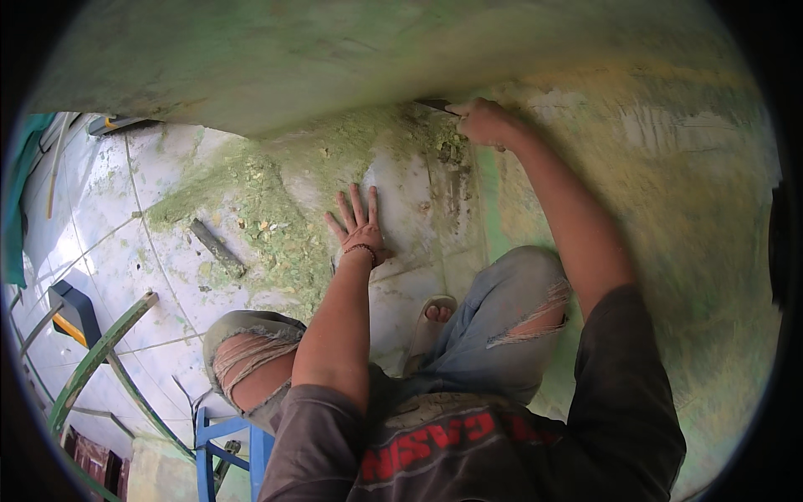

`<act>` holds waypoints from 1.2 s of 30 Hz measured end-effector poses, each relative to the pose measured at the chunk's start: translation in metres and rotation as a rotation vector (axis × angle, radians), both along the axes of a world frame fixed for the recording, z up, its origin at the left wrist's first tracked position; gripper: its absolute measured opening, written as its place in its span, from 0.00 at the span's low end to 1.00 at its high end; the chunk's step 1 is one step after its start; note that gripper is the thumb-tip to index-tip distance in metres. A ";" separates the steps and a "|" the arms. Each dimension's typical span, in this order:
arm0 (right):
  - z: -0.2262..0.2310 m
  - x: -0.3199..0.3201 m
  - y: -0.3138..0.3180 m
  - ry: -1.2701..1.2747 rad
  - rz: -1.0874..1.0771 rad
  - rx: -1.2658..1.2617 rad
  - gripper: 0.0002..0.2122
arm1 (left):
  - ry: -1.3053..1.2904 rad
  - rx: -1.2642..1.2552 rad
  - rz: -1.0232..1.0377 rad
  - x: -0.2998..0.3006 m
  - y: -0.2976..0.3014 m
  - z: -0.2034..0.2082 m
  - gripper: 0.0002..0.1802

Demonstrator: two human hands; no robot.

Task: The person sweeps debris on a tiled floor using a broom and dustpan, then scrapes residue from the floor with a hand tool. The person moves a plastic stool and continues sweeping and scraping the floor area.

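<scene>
My left hand lies flat with fingers spread on the white tiled floor, and a thin beaded bracelet circles its wrist. Farther off to the right, my right hand is closed round a scraper. Only a dark, flat part of that tool shows; my fingers hide its handle. Its end meets the foot of the green wall, by the corner with the yellow-green wall. Pale green paint scrapings and dust cover the tiles left of my left hand.
A grey-green strip lies among the scrapings. At the left are a dark blue and yellow case, a curved green frame and a teal cloth. A blue stool stands by my left knee.
</scene>
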State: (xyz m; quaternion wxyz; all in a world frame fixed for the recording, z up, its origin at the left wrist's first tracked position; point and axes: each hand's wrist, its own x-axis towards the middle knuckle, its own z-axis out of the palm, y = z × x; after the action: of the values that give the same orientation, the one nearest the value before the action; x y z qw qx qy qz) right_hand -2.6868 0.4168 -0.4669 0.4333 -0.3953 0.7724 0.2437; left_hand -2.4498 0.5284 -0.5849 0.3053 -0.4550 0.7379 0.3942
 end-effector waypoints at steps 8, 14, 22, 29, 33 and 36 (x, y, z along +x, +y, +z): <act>0.006 0.024 -0.003 -0.034 0.010 -0.018 0.31 | 0.025 -0.010 0.030 0.003 0.000 -0.003 0.75; -0.039 0.029 0.020 0.030 0.332 -0.116 0.31 | 0.032 -0.062 0.041 -0.001 0.007 -0.011 0.76; 0.006 0.049 -0.009 -0.066 0.067 0.051 0.29 | 0.065 -0.010 0.066 0.006 0.003 -0.008 0.74; -0.040 0.027 0.018 0.026 0.159 -0.081 0.30 | 0.070 -0.031 0.049 0.000 0.007 -0.013 0.74; -0.016 0.038 0.007 0.032 0.070 -0.064 0.31 | 0.070 -0.043 0.055 0.002 0.009 -0.015 0.73; -0.017 0.038 0.006 0.029 0.097 0.002 0.31 | 0.037 -0.099 0.038 -0.002 0.009 -0.020 0.73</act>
State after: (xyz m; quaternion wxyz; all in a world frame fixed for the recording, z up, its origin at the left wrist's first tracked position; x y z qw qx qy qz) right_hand -2.6492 0.4232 -0.4837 0.4101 -0.4282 0.7582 0.2712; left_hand -2.4516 0.5374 -0.6050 0.2612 -0.4760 0.7532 0.3714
